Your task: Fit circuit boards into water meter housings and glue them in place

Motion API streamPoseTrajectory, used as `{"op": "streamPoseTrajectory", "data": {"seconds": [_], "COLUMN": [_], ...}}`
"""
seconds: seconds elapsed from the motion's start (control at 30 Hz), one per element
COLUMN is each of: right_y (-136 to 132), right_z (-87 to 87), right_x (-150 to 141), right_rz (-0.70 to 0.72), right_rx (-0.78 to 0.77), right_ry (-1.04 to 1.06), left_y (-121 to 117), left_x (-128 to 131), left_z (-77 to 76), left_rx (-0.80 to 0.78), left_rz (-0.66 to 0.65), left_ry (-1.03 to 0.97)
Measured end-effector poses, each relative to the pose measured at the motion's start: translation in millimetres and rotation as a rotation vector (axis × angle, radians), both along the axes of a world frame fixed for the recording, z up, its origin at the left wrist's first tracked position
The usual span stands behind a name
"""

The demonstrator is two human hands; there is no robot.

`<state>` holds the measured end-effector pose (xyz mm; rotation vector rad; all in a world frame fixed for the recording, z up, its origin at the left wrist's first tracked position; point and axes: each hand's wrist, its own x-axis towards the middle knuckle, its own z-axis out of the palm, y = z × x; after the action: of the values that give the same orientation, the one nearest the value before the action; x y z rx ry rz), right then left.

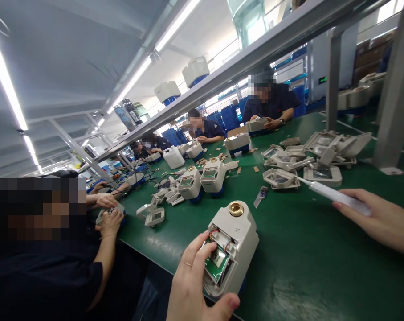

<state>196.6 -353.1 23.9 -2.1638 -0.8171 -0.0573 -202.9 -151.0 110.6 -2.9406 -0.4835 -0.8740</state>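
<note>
A beige meter housing (246, 232) with a brass threaded fitting on top and a blue base stands on the green table in front of me. Its front is uncovered, showing a green circuit board (218, 262) with a small display and coloured wires. My left hand (197, 276) grips the housing, fingertips on the board's upper edge and thumb at the near rim. Off to the right, my right hand (378, 218) is closed around a white pen-shaped tool (338, 198) with a thin tip pointing left. That tip is near a pile of beige frame covers (282, 178).
Two similar meters (190, 189) stand beyond mine, beside loose covers (155, 216). A small clear-and-dark part (261, 196) lies on the table (298, 249). A metal shelf rail (222, 80) crosses overhead, its post (393, 102) at right. A co-worker (48, 258) works close at left; others sit opposite.
</note>
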Motion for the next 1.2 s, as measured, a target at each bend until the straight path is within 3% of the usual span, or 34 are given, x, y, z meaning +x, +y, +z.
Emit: {"op": "streamPoseTrajectory", "data": {"seconds": [0.13,0.33,0.67,0.83,1.0,1.2], "right_y": [1,0,2,1,-1,-3], "right_z": [7.6,6.8,-4.3,-9.1,-19.8,-38.8], "right_x": [-6,-5,7,14,23,40], "right_rz": [-0.031,-0.055,-0.119,-0.164,-0.189,-0.216], "right_rx": [-0.004,-0.003,-0.044,-0.073,-0.082,-0.070], "right_ry": [0.073,0.137,0.177,0.205,0.188,0.077], "left_y": [-2,8,23,28,32,19], "left_x": [9,5,-2,-7,-16,-10], "left_z": [5.8,2.0,10.7,9.2,-1.3,9.3], "left_rx": [0.160,0.222,0.136,-0.005,-0.080,0.157], "left_rz": [-0.021,-0.211,-0.383,-0.410,-0.366,-0.150], "left_ry": [-0.006,-0.084,-0.001,-0.024,-0.078,-0.016]}}
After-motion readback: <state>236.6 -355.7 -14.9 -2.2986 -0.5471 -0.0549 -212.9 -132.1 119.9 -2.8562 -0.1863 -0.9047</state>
